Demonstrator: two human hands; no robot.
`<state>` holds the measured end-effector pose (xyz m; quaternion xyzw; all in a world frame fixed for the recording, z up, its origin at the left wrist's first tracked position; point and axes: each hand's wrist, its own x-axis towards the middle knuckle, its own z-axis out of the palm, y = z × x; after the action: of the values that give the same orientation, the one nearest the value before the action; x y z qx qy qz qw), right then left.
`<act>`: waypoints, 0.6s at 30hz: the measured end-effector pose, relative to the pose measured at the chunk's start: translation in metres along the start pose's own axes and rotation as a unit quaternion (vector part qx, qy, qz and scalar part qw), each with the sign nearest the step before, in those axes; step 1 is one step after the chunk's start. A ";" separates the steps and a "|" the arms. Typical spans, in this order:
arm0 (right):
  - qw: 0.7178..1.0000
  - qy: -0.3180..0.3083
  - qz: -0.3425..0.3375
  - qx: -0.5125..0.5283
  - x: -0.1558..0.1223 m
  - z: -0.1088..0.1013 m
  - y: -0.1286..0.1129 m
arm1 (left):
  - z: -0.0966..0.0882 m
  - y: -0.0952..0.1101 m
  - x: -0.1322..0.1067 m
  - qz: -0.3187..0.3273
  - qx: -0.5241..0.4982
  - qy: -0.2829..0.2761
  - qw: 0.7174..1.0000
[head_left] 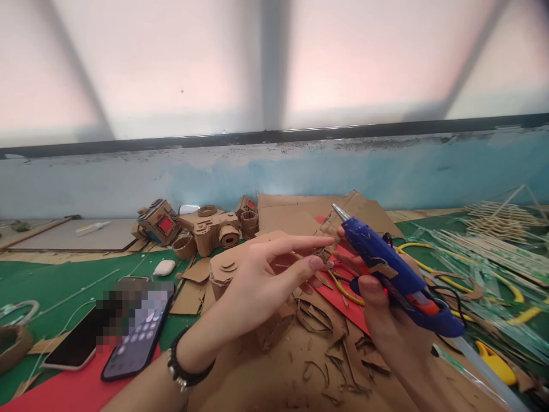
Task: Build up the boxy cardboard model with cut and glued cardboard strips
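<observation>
My right hand (pixel 388 320) is wrapped round a blue hot glue gun (pixel 386 260), its metal nozzle pointing up and to the left. A clear glue stick (pixel 489 366) trails from the gun's back end. My left hand (pixel 261 280), wearing a dark beaded bracelet, pinches a small cardboard piece (pixel 326 250) between thumb and fingers, just left of the gun. Fingers partly cover that piece. Beneath and behind my left hand stands a cardboard camera body (pixel 221 274), mostly hidden by it. The nozzle is apart from the piece.
Finished-looking cardboard cameras (pixel 214 229) stand at the back. Two phones (pixel 139 335) and a white earbud case (pixel 164 267) lie left. Cardboard scraps (pixel 343 366) litter the brown sheet. At right are wooden sticks (pixel 493 252), plastic strips, a yellow cable (pixel 467 280) and a yellow tool (pixel 495 363).
</observation>
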<state>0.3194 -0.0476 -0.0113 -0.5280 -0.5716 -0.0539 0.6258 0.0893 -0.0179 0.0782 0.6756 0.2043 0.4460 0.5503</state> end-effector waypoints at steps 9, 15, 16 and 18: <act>1.000 0.000 -0.006 -0.010 0.002 -0.005 0.001 | -0.010 0.008 0.001 0.005 0.058 0.009 0.998; 1.000 -0.007 -0.003 -0.008 0.000 -0.005 0.000 | -0.011 0.014 0.000 0.016 0.100 0.013 0.995; 1.000 -0.008 -0.003 -0.006 0.000 -0.005 0.000 | -0.011 0.014 0.000 0.007 0.096 0.013 0.995; 1.000 -0.015 -0.005 -0.002 0.001 -0.006 -0.002 | -0.012 0.014 0.000 -0.021 0.074 0.006 0.997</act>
<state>0.3222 -0.0518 -0.0084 -0.5274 -0.5831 -0.0500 0.6159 0.0764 -0.0151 0.0914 0.7072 0.2544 0.4219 0.5071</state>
